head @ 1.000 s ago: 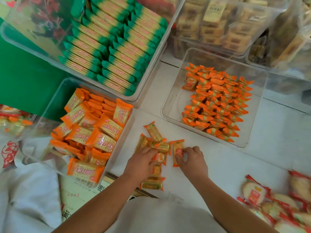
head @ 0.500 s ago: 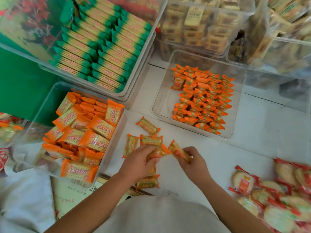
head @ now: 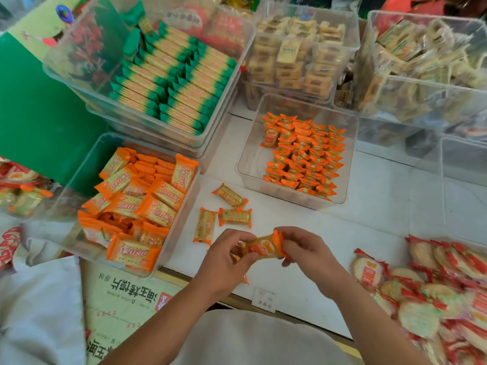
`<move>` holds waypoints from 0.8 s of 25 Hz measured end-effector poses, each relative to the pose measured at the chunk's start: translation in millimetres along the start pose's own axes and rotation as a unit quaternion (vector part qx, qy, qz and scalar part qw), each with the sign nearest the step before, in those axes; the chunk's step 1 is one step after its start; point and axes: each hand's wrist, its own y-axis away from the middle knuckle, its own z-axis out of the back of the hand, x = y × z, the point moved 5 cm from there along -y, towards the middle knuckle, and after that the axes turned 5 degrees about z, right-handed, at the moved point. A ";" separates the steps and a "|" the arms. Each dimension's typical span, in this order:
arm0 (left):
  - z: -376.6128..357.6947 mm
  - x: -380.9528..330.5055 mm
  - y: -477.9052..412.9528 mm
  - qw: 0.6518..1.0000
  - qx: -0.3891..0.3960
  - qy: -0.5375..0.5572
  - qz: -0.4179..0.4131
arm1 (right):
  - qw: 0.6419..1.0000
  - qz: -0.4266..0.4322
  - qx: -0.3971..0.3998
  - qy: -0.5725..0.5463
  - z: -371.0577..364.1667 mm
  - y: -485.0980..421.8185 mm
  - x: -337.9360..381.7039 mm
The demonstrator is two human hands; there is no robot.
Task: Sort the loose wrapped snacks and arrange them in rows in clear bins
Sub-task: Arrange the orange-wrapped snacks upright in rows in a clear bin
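**Inspector:** State of the station, largest item first.

**Assistant:** White table. Beyond its centre stands the target bin. The bin's right part is filled with small orange packs in rows, and its left strip is bare. Three loose packs lie on the table between that bin and the hands.

**Inspector:** And the hands?

**Assistant:** The left hand and right hand meet above the table's near edge. Each pinches one end of a single held pack with curled fingers. The pack is clear of the surface.

**Inspector:** Step in hand?

**Assistant:** In my judgement, one pack is being oriented before placement. Sorting looks well advanced but unfinished.

**Inspector:** Next move?

**Assistant:** Probably carry it over the bin's near wall and set it against the last row, without toppling its neighbours.
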 end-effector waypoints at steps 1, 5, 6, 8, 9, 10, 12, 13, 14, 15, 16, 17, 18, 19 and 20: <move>0.8 -0.7 1.7 1.000 -0.006 0.005 -0.007 | 1.000 -0.007 0.005 -0.012 -4.6 3.4 0.2; 3.3 5.7 3.9 0.999 0.005 0.038 0.000 | 0.995 0.024 -0.014 0.101 -20.3 7.3 -1.8; 8.1 16.5 1.7 0.999 0.003 0.040 0.024 | 0.992 0.024 -0.047 0.119 -19.7 6.8 -4.0; 24.2 50.5 -3.3 0.996 -0.037 -0.038 0.065 | 0.987 0.010 -0.098 0.129 -15.8 7.0 -13.2; 31.4 68.5 -6.4 0.988 -0.063 -0.119 0.073 | 0.985 0.001 -0.108 0.136 -13.7 7.6 -18.2; 34.6 83.8 -9.3 0.977 -0.073 -0.186 0.072 | 0.984 -0.008 -0.110 0.142 -12.7 9.3 -21.5; 27.5 105.7 -18.2 0.961 -0.045 -0.267 0.063 | 0.982 -0.018 -0.111 0.150 -12.6 13.4 -25.0; 20.6 113.3 -23.4 0.950 -0.020 -0.305 0.065 | 0.982 -0.019 -0.113 0.148 -12.8 15.4 -25.8; 15.9 117.4 -28.6 0.936 -0.003 -0.346 0.070 | 0.982 -0.022 -0.116 0.147 -12.7 17.2 -25.7; 14.5 120.8 -34.1 0.922 0.001 -0.380 0.076 | 0.982 -0.023 -0.117 0.147 -12.4 18.1 -25.6; 15.7 123.2 -38.6 0.913 -0.005 -0.400 0.075 | 0.981 -0.021 -0.119 0.149 -11.7 18.5 -24.4; 17.7 124.0 -42.2 0.909 -0.016 -0.410 0.070 | 0.981 -0.018 -0.123 0.151 -9.9 18.1 -22.3; 20.0 122.8 -43.7 0.907 -0.024 -0.416 0.064 | 0.980 -0.016 -0.129 0.152 -7.6 17.6 -20.3; 22.1 121.3 -44.1 0.906 -0.024 -0.419 0.062 | 0.979 -0.013 -0.135 0.151 -5.8 16.7 -17.7; 24.1 118.2 -43.6 0.908 -0.020 -0.414 0.066 | 0.979 -0.011 -0.137 0.152 -4.3 15.6 -14.9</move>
